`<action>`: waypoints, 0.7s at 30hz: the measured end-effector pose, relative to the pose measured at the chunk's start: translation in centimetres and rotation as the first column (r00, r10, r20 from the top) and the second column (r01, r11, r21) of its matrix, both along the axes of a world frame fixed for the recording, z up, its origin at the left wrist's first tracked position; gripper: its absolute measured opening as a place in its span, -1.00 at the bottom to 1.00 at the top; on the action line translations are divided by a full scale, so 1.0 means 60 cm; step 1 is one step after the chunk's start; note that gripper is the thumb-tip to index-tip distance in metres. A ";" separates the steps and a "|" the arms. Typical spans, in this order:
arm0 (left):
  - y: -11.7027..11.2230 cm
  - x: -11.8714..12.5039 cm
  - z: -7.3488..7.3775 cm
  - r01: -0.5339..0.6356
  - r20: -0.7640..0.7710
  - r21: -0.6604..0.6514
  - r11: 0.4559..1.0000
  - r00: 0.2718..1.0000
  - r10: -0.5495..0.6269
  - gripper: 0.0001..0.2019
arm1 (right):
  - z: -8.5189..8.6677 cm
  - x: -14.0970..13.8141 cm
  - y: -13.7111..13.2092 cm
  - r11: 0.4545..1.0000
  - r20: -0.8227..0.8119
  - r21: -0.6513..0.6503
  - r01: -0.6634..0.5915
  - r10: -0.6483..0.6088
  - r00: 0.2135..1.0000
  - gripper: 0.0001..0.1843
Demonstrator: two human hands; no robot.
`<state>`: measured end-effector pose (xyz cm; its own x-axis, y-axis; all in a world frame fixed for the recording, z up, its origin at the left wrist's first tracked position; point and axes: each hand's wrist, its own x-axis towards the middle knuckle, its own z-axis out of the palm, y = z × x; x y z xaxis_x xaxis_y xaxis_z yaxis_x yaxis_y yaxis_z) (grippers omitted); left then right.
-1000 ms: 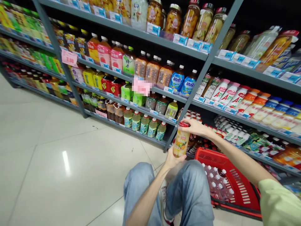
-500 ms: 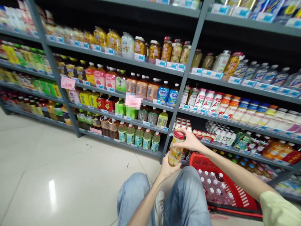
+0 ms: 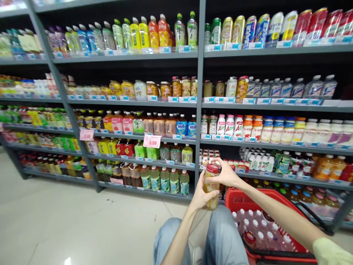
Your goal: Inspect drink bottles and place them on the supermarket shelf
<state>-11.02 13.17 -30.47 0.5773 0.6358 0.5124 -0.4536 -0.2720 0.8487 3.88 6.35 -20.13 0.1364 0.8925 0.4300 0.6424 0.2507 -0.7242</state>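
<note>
Two hands, left hand [image 3: 200, 197] and right hand [image 3: 224, 173], stay clasped around the red-lidded jar [image 3: 211, 186] as shelves [image 3: 200, 103] rise into view.

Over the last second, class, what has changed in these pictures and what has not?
The view tilted up, bringing the top shelf of cans into sight. The jar turned, its fruit label now hidden. Unchanged: left hand grips the jar's base, right hand its red lid; red basket beside the knees.

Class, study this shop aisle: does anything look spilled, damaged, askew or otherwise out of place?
Nothing stands out. The jar sits intact between the left hand and right hand, bottles stand in rows on the shelves, and the red basket holds capped bottles.
</note>
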 end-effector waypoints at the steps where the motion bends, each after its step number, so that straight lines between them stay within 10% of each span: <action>1: -0.004 0.007 0.000 -0.030 -0.006 -0.003 1.000 1.000 0.030 0.04 | 0.002 0.004 0.000 1.000 0.007 -0.003 0.009 -0.009 1.000 -0.26; 6: -0.015 0.038 -0.014 -0.210 0.050 0.043 0.977 0.977 0.208 -0.16 | -0.004 0.030 0.003 0.998 -0.004 -0.024 0.061 -0.061 0.998 -0.19; 21: 0.002 0.036 -0.035 -0.191 -0.156 0.224 0.956 0.961 0.228 -0.45 | -0.025 0.070 0.017 0.987 -0.002 -0.104 -0.122 0.123 0.992 0.03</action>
